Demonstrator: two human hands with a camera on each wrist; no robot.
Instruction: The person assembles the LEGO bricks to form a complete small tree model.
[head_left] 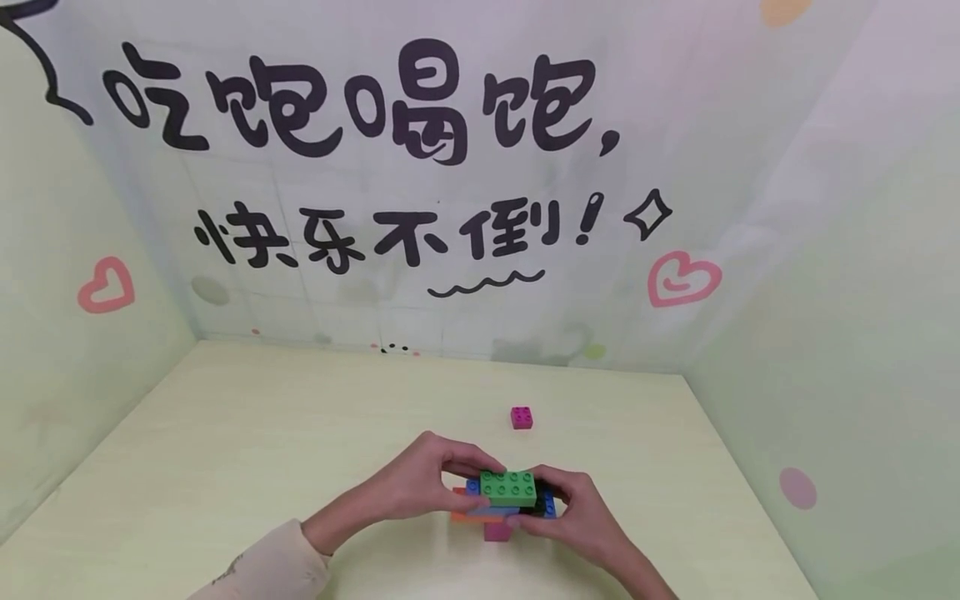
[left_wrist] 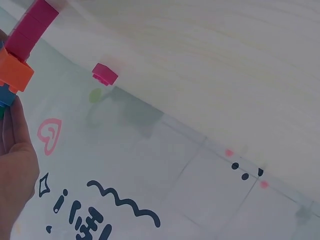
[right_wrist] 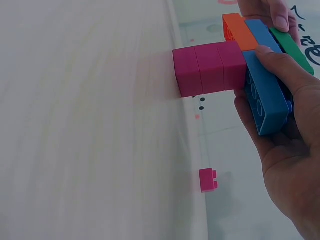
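A toy-brick build stands upright between the hands. Its foot is a column of three magenta bricks (right_wrist: 210,69). Across the column's top lie an orange brick (right_wrist: 235,31) and a blue brick (right_wrist: 265,92) side by side, with more blue and a dark brick above. The topmost piece is a green brick (head_left: 507,487), studs up. My left hand (head_left: 420,477) pinches the green brick at its left end, thumb in front and fingers behind. From the right, my right hand (head_left: 581,512) grips the blue brick layer, thumb on the near side.
A single magenta brick (head_left: 522,417) sits on the pale tabletop (head_left: 300,417) beyond the build. Printed wall panels (head_left: 405,292) with black lettering and hearts enclose the table at the back and both sides.
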